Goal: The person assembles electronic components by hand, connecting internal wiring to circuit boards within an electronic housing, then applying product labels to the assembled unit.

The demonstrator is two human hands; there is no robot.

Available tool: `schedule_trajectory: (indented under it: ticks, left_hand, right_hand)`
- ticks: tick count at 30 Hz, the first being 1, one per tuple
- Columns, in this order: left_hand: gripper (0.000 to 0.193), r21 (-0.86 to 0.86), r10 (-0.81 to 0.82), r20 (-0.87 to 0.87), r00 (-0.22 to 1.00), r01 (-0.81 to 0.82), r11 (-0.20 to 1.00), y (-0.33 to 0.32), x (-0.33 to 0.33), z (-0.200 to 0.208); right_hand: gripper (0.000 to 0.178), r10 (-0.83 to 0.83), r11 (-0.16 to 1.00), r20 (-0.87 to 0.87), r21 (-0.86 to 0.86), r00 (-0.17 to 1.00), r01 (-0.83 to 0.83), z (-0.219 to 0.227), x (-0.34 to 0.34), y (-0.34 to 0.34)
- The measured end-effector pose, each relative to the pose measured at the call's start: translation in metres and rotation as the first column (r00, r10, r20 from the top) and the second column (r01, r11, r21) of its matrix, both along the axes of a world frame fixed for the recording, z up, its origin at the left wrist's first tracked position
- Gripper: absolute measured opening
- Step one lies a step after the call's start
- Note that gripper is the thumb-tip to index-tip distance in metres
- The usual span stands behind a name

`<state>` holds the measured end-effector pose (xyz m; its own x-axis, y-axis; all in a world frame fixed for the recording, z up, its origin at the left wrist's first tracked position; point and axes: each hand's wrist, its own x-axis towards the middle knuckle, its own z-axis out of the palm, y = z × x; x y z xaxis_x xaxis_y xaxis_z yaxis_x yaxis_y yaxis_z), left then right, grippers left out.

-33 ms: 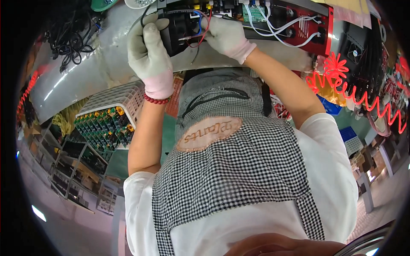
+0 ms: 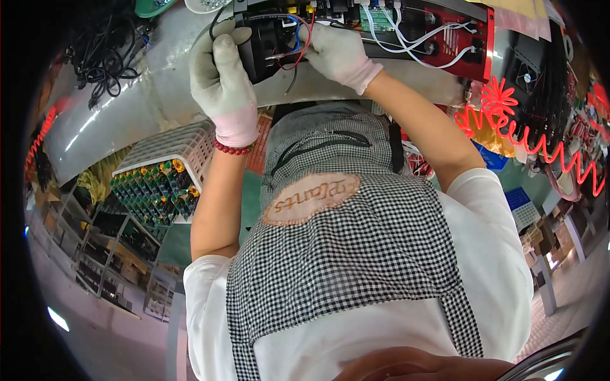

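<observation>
A long open housing with a black body and a red end panel (image 2: 490, 47) lies across the top of the head view, with circuit boards and wires inside. At its left end, my gloved left hand (image 2: 223, 86) is closed round a black cable (image 2: 215, 26), thumb pointing up beside the housing's black end. My gloved right hand (image 2: 337, 56) reaches in near the middle, fingers curled together beside a loop of red wire (image 2: 309, 46) and a blue wire (image 2: 297, 39). The fingertips are partly hidden, so what they grip cannot be made out. White cables (image 2: 413, 51) run right of that hand.
The metal bench (image 2: 159, 70) bears a tangle of black cords (image 2: 105, 57) at left, plus a green dish (image 2: 151, 6) and a white dish (image 2: 206, 4). Below stands a white crate (image 2: 171, 149) of circuit boards. A red coiled hose (image 2: 527, 136) hangs at right.
</observation>
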<state>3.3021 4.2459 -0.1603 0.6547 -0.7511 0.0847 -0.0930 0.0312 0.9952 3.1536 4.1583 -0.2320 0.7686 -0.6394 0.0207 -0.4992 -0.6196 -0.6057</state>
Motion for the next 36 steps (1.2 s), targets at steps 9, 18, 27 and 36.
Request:
schedule_trajectory:
  ticks: [9,18,27,36]
  left_hand:
    - [0.024,0.066,-0.023,-0.126,0.992,0.032,0.997,0.011,0.0,0.027]
    - [0.02,0.37,-0.504,-0.444,0.741,0.664,0.65,0.057,-0.016,0.046]
    - [0.026,0.3,-0.278,-0.681,0.677,0.605,0.738,0.053,-0.032,0.035]
    - [0.032,0.295,-0.282,-0.187,0.941,0.328,0.898,0.061,-0.061,0.003]
  right_hand:
    - [0.021,-0.166,0.976,-0.052,0.134,0.985,0.172,0.014,-0.01,0.01]
    - [0.032,-0.473,0.246,0.235,0.961,0.849,-0.128,0.118,-0.039,0.047]
    - [0.019,-0.547,0.326,0.041,0.93,0.836,0.168,0.11,-0.039,0.03]
    - [0.017,-0.33,0.506,-0.156,0.803,0.931,0.314,0.114,-0.043,0.008]
